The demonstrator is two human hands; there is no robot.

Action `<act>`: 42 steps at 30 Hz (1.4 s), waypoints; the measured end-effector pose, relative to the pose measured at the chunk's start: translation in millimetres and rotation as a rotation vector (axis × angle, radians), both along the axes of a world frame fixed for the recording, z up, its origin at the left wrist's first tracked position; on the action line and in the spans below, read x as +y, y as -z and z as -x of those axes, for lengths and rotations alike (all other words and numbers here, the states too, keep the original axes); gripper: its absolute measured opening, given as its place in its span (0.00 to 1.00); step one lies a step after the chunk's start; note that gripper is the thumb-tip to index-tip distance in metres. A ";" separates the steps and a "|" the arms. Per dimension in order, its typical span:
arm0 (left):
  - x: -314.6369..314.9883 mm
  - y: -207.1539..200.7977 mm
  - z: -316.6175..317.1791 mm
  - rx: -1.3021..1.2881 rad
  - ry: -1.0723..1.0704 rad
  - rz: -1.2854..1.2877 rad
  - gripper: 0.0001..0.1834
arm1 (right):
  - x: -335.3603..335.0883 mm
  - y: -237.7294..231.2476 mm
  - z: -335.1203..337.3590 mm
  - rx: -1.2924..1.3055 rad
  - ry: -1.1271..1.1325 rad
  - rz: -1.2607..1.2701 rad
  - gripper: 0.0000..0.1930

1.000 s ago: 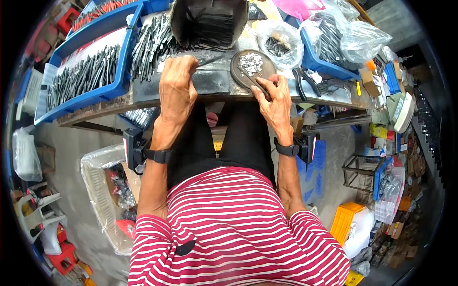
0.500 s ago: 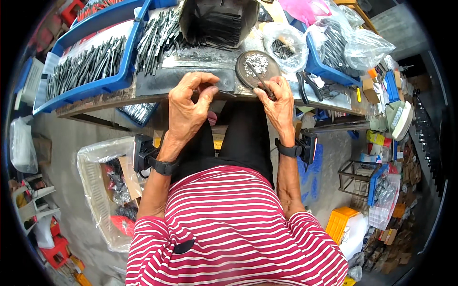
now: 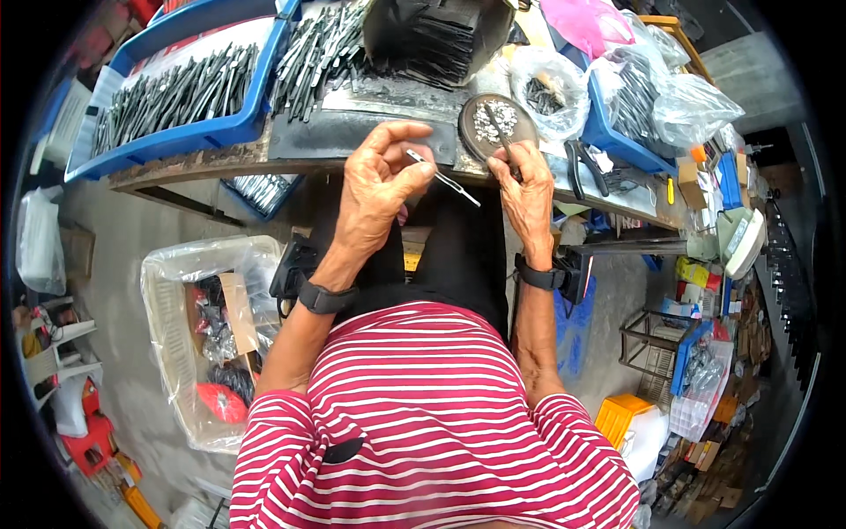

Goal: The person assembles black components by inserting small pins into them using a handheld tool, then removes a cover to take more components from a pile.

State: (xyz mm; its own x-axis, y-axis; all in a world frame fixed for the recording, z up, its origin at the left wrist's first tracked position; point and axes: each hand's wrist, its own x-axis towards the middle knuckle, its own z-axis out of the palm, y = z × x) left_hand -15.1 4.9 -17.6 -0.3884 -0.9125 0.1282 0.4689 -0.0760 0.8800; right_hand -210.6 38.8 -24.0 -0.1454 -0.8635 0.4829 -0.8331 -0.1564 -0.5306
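Note:
My left hand (image 3: 379,181) is raised in front of the bench edge and pinches a thin metal strip (image 3: 443,177) that points down to the right. My right hand (image 3: 527,189) rests at the bench edge beside a round dark dish (image 3: 480,119) of small shiny metal pieces and grips a slim dark tool (image 3: 499,132) that reaches over the dish. Both wrists wear dark bands. A flat dark mat (image 3: 352,132) covers the bench just beyond my left hand.
Blue trays (image 3: 189,132) of long dark metal strips fill the bench's left. A black container (image 3: 441,40) of stacked strips stands at the back. Clear bags of parts (image 3: 551,88), pliers (image 3: 586,167) and another blue tray (image 3: 617,132) lie right. A plastic-lined crate (image 3: 181,353) sits on the floor at left.
My left hand has lifted off the bench mat with a thin metal strip pinched in its fingers. My right hand stays by the round dish.

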 end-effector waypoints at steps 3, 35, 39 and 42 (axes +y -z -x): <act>1.8 0.2 1.3 0.027 0.037 0.005 0.20 | -1.7 1.5 0.3 0.016 -0.002 0.006 0.05; 18.5 7.6 1.0 -0.064 0.125 -0.156 0.09 | 15.3 -25.2 -66.6 -0.870 -0.229 -0.208 0.07; 17.4 12.9 -0.7 -0.104 0.116 -0.132 0.08 | 14.4 -22.2 -66.3 -0.838 -0.240 -0.204 0.09; 17.8 10.9 -0.5 -0.145 0.108 -0.114 0.07 | 14.5 -21.1 -65.3 -0.836 -0.229 -0.217 0.10</act>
